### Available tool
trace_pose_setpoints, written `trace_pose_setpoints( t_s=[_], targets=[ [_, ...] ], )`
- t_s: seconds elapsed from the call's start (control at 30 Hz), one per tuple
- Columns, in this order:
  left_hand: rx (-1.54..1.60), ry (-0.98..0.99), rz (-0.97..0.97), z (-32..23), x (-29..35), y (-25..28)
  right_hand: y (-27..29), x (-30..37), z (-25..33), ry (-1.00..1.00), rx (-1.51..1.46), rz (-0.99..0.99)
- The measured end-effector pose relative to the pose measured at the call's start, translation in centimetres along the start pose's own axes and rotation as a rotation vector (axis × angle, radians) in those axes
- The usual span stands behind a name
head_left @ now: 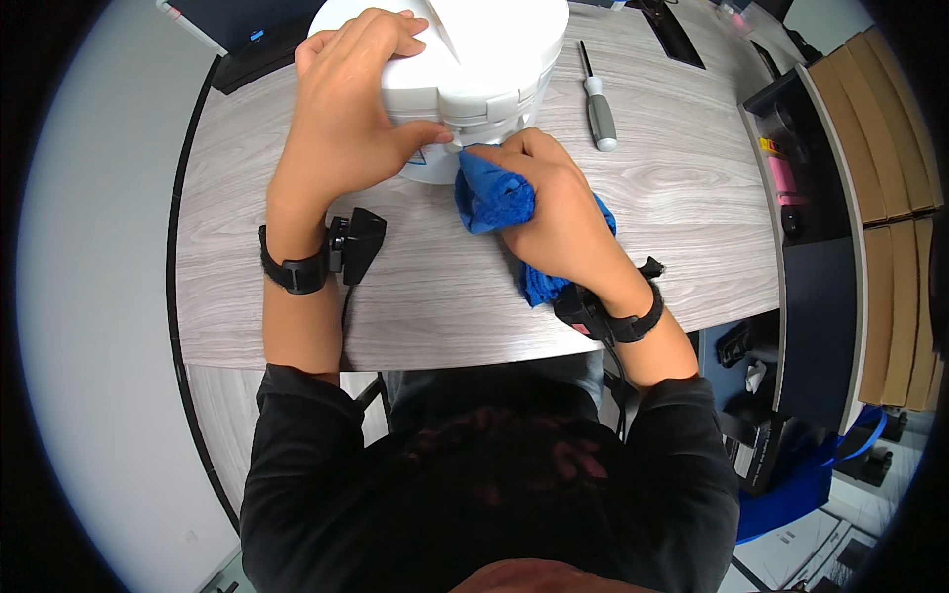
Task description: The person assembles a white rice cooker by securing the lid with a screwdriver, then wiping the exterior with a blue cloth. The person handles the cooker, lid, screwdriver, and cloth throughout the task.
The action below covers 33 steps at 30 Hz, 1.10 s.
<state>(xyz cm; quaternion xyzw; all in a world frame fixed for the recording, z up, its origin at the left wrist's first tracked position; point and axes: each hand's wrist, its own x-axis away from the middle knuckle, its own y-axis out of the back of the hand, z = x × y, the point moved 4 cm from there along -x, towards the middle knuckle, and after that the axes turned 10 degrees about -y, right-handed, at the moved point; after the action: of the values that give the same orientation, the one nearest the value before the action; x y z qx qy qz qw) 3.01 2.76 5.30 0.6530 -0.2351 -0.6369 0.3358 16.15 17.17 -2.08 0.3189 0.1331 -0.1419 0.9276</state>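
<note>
A white, rounded appliance that looks like a rice cooker (474, 59) stands at the far edge of the table, cut off by the top of the view. My left hand (351, 109) lies against its left side, fingers spread over the lid and thumb stretched along the front. My right hand (554, 203) is closed around a blue cloth (492, 198). Bunched cloth sticks out past the thumb side, and more hangs below the palm. The cloth touches the appliance's lower front, where the fingertips are partly hidden.
A screwdriver (598, 114) with a grey and white handle lies right of the appliance. Far left stands a dark screen (247, 40). On the right, a shelf unit (816, 267) holds small items beside cardboard boxes (890, 128). Wrist-worn black devices with cables are on both my arms.
</note>
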Motion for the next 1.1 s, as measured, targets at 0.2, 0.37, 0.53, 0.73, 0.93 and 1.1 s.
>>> trace_pose_setpoints(
  t_s=[0.2,0.37,0.53,0.73,0.93,1.1],
  targets=[
    [0.003,-0.020,-0.004,0.0,-0.1,0.0,0.1,-0.3,-1.0,-0.065,-0.227,0.051],
    [0.013,-0.025,-0.010,0.2,0.0,-0.2,0.2,-0.1,-0.8,-0.133,-0.393,-0.026],
    [0.010,-0.027,-0.019,0.1,0.1,-0.1,-0.1,-0.2,-0.2,-0.098,-0.372,-0.009],
    [0.018,-0.018,-0.019,0.0,0.0,0.0,0.3,-0.5,-0.6,-0.070,-0.277,0.074],
    [0.016,-0.026,-0.021,0.1,0.1,0.1,0.1,-0.4,-0.8,-0.110,-0.223,0.128],
    [0.024,-0.026,-0.003,0.1,0.1,0.0,0.5,-0.1,0.3,0.006,0.167,0.008]
  ],
)
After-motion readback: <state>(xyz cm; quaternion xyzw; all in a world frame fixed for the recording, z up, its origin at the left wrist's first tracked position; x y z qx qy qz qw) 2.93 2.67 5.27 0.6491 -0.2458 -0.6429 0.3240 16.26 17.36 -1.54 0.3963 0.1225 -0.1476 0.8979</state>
